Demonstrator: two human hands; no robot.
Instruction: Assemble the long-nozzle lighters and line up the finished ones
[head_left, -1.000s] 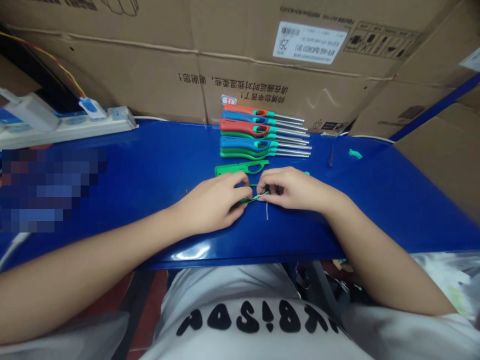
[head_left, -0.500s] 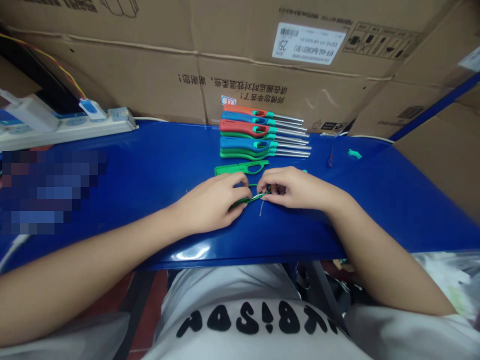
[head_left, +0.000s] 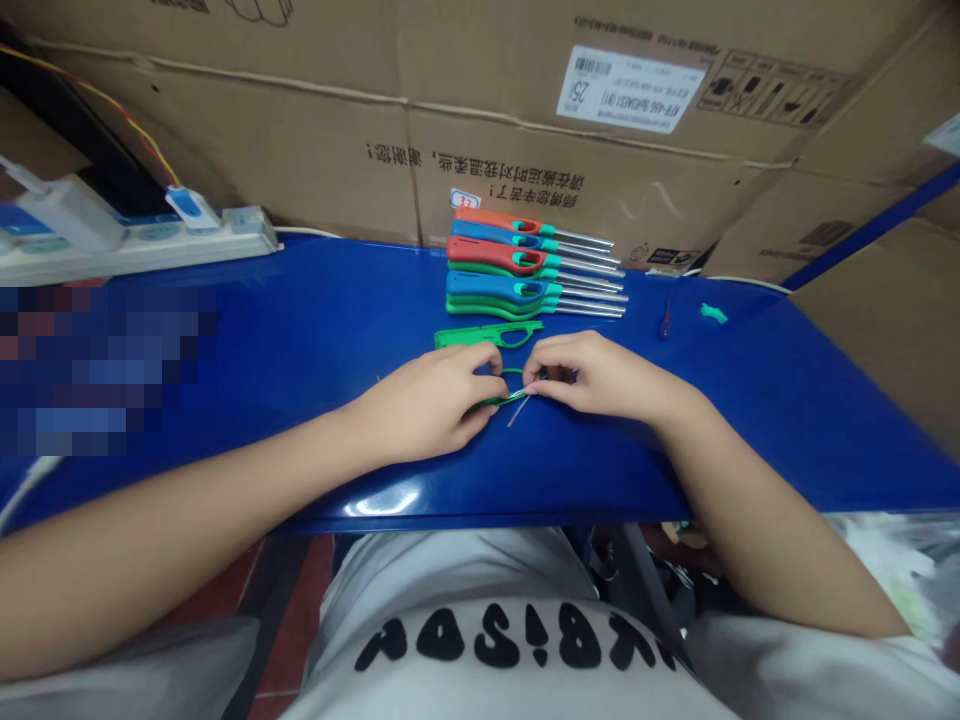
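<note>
Both my hands rest on the blue table and meet over a green lighter handle shell. My left hand is closed over the shell's left end. My right hand pinches its right end, where a thin white wire sticks out. Just beyond my fingers lies a second green shell half. Further back is a neat stack of several finished long-nosed lighters in orange, blue, red and green, metal tubes pointing right.
Cardboard boxes wall in the back of the table. A white power strip with plugs sits at the far left. A small screwdriver and a teal plastic piece lie at the right. The table's front edge is close to my body.
The loose white wire under my right hand has swung from hanging straight down to slanting left. Both hands stay on the green shell, barely shifted.
</note>
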